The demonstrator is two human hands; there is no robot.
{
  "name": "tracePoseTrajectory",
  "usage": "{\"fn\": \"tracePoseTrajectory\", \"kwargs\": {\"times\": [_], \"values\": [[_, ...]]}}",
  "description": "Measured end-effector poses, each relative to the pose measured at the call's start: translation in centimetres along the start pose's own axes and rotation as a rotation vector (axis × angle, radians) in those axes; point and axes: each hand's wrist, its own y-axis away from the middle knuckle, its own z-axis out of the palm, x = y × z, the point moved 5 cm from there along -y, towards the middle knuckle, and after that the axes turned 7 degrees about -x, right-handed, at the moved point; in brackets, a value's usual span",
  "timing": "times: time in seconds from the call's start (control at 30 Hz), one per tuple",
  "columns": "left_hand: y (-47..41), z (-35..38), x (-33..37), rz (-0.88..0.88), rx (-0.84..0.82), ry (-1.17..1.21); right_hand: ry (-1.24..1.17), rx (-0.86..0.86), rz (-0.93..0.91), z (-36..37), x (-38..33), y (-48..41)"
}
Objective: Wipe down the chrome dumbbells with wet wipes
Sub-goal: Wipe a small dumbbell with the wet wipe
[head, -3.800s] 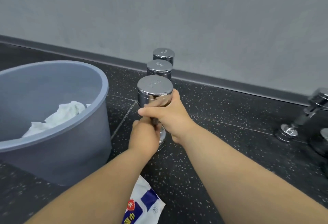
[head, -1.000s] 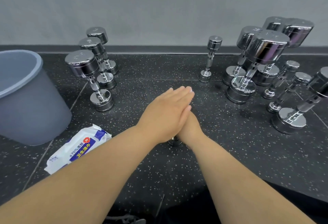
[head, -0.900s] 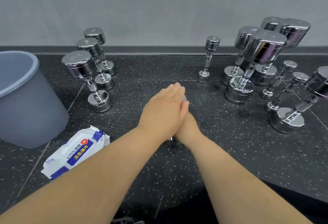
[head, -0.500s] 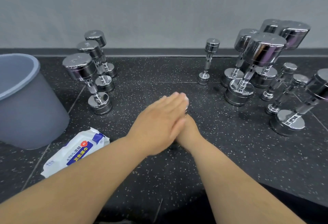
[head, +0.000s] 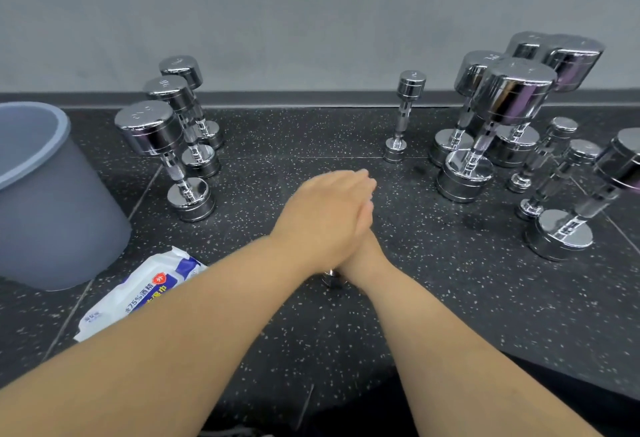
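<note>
Head camera shows a small chrome dumbbell (head: 331, 279) standing on end near the middle of the floor (head: 450, 298), well in front of the wall (head: 311, 20). Only its foot shows below the hands. Being solid steel, it is probably stiff, heavy for its size and slick once wet, so best held by the handle. Left hand (head: 325, 218) lies over it, fingers (head: 353, 182) straight and together. Right hand (head: 363, 256) sits beneath, and whether it clasps the handle is hidden.
</note>
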Motion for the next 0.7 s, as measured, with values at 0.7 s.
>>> {"fn": "tracePoseTrajectory", "kwargs": {"times": [0.7], "values": [[2.9,1.0,-4.3,-0.415,0.116,0.715,-0.311,0.022,-0.032,0.0,1.8,-0.2]]}}
